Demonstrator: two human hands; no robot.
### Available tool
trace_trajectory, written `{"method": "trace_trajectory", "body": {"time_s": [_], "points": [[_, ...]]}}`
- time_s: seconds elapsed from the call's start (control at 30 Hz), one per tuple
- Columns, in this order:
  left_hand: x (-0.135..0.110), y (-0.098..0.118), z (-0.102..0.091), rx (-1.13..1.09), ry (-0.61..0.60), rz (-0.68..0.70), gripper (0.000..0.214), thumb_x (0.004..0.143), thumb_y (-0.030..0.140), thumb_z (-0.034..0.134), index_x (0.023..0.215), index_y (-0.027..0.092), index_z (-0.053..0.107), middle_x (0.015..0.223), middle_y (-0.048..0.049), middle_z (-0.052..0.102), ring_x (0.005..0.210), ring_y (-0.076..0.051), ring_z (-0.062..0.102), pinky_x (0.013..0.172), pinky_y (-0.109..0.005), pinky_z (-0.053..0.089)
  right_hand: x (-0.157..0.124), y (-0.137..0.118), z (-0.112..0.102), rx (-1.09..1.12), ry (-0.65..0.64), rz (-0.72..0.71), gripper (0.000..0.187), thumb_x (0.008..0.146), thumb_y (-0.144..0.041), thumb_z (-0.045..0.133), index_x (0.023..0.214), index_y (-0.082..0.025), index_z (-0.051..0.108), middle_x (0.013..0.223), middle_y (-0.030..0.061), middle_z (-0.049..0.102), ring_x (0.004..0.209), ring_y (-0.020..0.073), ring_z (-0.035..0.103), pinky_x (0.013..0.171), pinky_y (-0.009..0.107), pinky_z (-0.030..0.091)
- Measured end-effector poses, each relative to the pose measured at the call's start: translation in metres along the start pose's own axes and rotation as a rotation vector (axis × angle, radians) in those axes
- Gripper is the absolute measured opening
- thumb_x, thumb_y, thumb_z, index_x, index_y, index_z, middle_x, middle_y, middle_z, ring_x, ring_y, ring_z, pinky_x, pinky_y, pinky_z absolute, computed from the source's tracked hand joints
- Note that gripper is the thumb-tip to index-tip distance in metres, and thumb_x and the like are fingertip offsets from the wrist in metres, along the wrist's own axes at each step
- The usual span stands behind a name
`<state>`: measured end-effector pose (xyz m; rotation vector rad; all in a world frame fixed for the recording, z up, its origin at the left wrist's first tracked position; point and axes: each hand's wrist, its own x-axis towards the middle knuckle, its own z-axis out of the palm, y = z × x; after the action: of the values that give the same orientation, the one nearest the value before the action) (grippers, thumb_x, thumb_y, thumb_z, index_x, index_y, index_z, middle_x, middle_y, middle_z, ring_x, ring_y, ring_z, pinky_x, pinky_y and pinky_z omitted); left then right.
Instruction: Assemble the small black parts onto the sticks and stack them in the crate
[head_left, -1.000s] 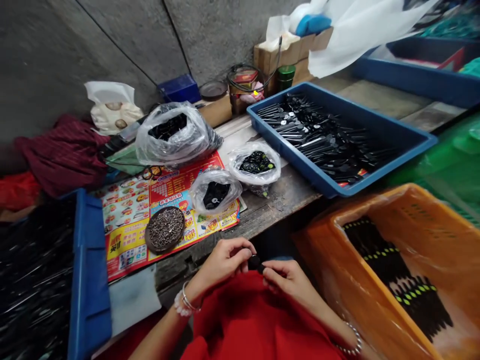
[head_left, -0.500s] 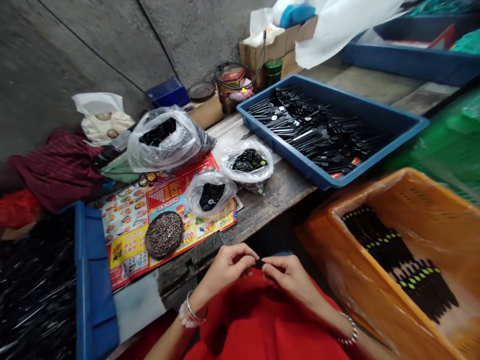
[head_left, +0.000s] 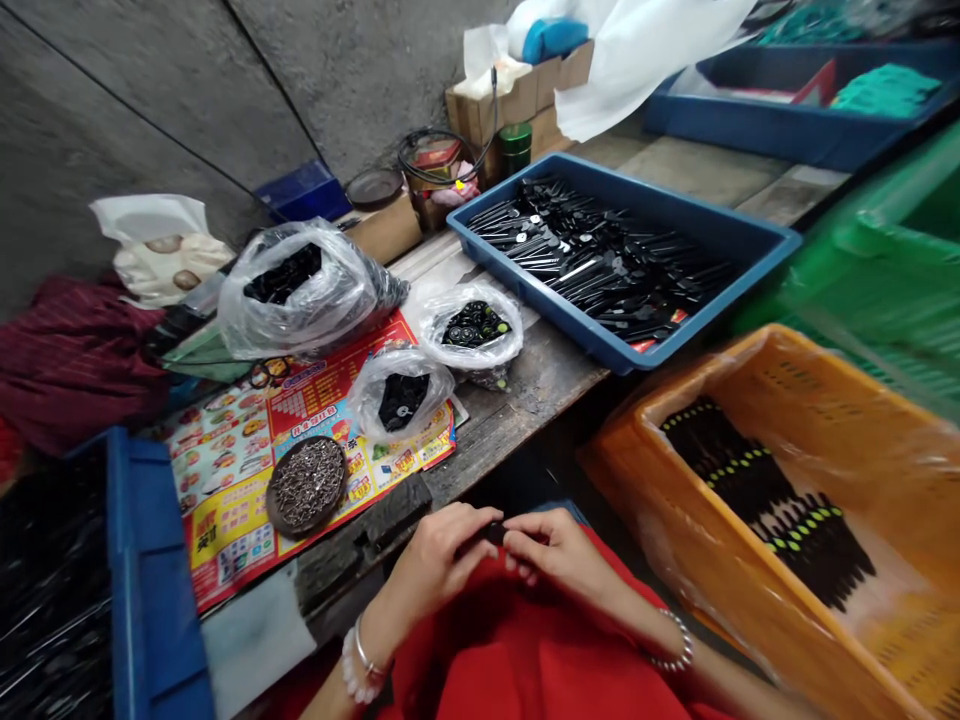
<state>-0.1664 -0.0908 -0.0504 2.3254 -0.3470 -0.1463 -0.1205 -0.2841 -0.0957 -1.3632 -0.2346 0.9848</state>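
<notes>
Over my red-clothed lap, my left hand (head_left: 450, 545) and my right hand (head_left: 551, 548) meet with fingertips pinched on a small black part (head_left: 491, 532). Most of that part is covered by the fingers, so its exact kind cannot be made out. Beyond the hands, at the bench edge, a round dish of small metal rivets or screws (head_left: 307, 485) rests on a printed flyer (head_left: 232, 520). Two small plastic bags stand behind it: one with black pieces (head_left: 405, 400), the other with black and yellow-green round pieces (head_left: 476, 325).
A blue tray (head_left: 540, 285) of long black parts lies on the bench. To the right stands an orange crate (head_left: 622, 450) with rows of black pieces bearing yellow-green dots. A blue bin (head_left: 154, 570) is at the left; a larger plastic bag (head_left: 247, 315) sits behind the flyer.
The view has swung slightly to the right, shifting the bench items leftward. Both hands stay together on the black part, which now shows a little more between the fingers.
</notes>
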Motion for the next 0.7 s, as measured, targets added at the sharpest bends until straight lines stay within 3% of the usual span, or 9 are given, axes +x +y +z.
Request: {"method": "trace_trajectory", "body": {"time_s": [0.1,0.27,0.5,0.7], "points": [[0.000,-0.003,0.002,-0.023,0.010,-0.005,0.022,0.093,0.022,0.057,0.109,0.012,0.069,0.084,-0.0076,0.072,0.075,-0.018,0.066,0.070,-0.025,0.049,0.002,0.005,-0.005,0.088,-0.103,0.053,0.055,0.080,-0.067,0.062,0.079,-0.013,0.068,0.069,0.0044,0.067,0.052,0.0118,0.057,0.054,0.023,0.046],[0.002,-0.001,0.002,-0.106,-0.023,-0.132,0.021,0.089,0.020,0.062,0.107,0.013,0.072,0.093,-0.0082,0.076,0.084,-0.019,0.070,0.077,-0.024,0.048,0.005,0.008,-0.015,0.112,-0.221,0.142,0.066,0.074,-0.078,0.062,0.083,-0.012,0.067,0.070,0.0064,0.069,0.051,0.0121,0.058,0.053,0.023,0.047],[-0.001,-0.003,0.003,-0.217,-0.172,-0.168,0.017,0.086,0.020,0.067,0.098,0.016,0.077,0.080,-0.0043,0.076,0.070,-0.016,0.067,0.068,-0.021,0.045,0.002,0.011,-0.013,-0.020,-0.239,0.146,0.050,0.082,-0.062,0.060,0.073,-0.013,0.065,0.052,-0.0014,0.056,0.039,0.0076,0.042,0.041,0.019,0.032],[-0.006,-0.003,0.011,-0.274,-0.124,-0.218,0.016,0.082,0.019,0.071,0.095,0.015,0.078,0.080,-0.0050,0.077,0.068,-0.016,0.067,0.066,-0.020,0.044,0.000,0.009,-0.008,-0.039,-0.221,0.135,0.040,0.083,-0.051,0.055,0.073,-0.014,0.065,0.052,-0.0021,0.055,0.038,0.0074,0.040,0.040,0.019,0.030]]}}
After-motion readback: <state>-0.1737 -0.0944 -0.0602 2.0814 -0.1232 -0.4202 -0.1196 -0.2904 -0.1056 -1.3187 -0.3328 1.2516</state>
